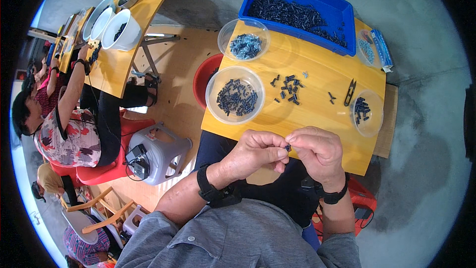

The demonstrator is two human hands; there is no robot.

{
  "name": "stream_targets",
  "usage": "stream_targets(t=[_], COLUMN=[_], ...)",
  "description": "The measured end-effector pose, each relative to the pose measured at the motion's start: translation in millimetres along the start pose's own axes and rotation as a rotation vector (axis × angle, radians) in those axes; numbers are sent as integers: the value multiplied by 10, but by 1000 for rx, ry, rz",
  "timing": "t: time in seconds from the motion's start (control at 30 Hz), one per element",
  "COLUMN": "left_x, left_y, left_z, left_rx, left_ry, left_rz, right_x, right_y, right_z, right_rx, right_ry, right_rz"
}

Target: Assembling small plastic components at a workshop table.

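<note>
Above my lap, at the near edge of the yellow table, my two hands meet fingertip to fingertip. My left hand [263,153] is closed in a pinch on a small black plastic part [288,148]. Close against it, the thumb and forefinger of my right hand [320,150] are pinched together; whatever lies between them is too small to make out. A loose group of similar black pieces [291,89] lies on the table beyond my hands. To its left stands a clear round tub [210,100] of black pieces, and behind that another clear tub [222,34] holds light-blue bits.
A blue bin [353,30] of black pieces stands at the table's far side. Thread snips [350,92] lie near a small clear tub [379,119] at right. A red bucket [198,82] is beside the table. At left, a person [74,134] works at another table [115,77].
</note>
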State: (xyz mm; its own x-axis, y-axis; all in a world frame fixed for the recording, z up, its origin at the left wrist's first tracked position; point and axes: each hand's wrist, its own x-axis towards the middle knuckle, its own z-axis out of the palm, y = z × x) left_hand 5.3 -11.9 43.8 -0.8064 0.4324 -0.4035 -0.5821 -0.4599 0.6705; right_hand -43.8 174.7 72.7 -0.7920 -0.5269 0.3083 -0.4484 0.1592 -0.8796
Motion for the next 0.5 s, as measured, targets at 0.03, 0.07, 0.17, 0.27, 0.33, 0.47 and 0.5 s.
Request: stream_targets(t=[0.03,0.07,0.17,0.27,0.33,0.47,0.5], left_x=[4,10,17,25,31,46,46], left_y=[2,4,-9,-1,25,62,73], left_z=[5,8,-1,13,26,6,-1], left_rx=[0,11,30,23,10,37,60], left_ry=[0,-7,-15,-21,-21,-17,-4], left_rz=[-1,3,8,16,22,38,34], right_x=[-6,-15,-4,-31,-57,-16,8], right_y=[20,48,54,85,119,130,127], right_z=[8,19,37,43,61,94,94], right_rx=[0,0,14,58,93,131,106], right_ry=[0,18,14,15,36,53,35], right_rz=[1,-34,-82,-84,-73,-52,-68])
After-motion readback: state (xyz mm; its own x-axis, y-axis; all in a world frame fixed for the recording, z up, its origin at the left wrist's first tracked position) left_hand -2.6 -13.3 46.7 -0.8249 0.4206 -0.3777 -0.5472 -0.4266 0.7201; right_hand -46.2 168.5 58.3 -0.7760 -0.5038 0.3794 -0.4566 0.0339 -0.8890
